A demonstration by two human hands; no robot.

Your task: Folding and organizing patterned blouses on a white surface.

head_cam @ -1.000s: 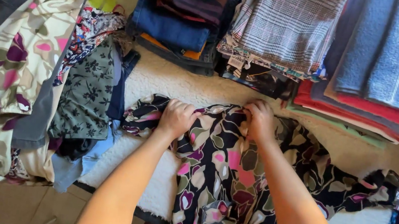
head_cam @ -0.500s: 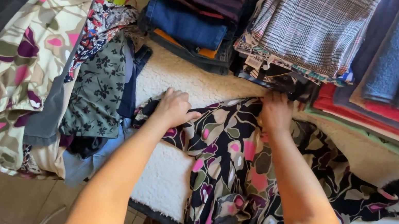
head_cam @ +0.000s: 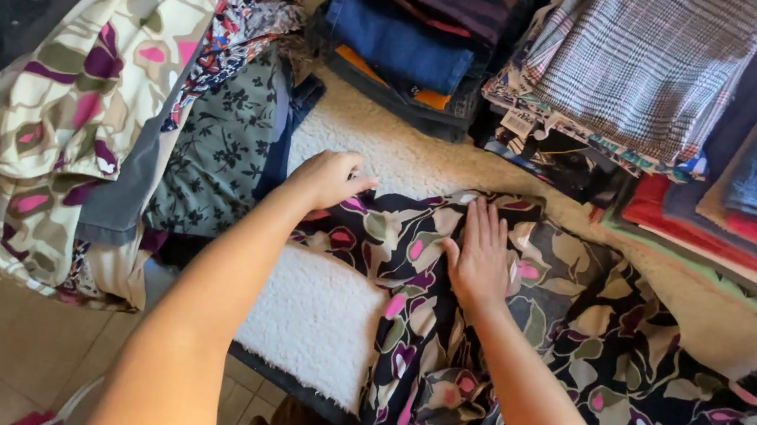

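Two hands on one dark flowery dress [head_cam: 565, 357], spread across a fuzzy white blanket [head_cam: 314, 317]. Left hand [head_cam: 329, 176] curled at the dress's left edge, fingers bent in, pinching the cloth. Right hand [head_cam: 481, 252] flat on the middle, fingers straight and close together, pressing down. Piles of folded clothes [head_cam: 616, 68] behind, more clothes [head_cam: 67, 110] heaped to the left.
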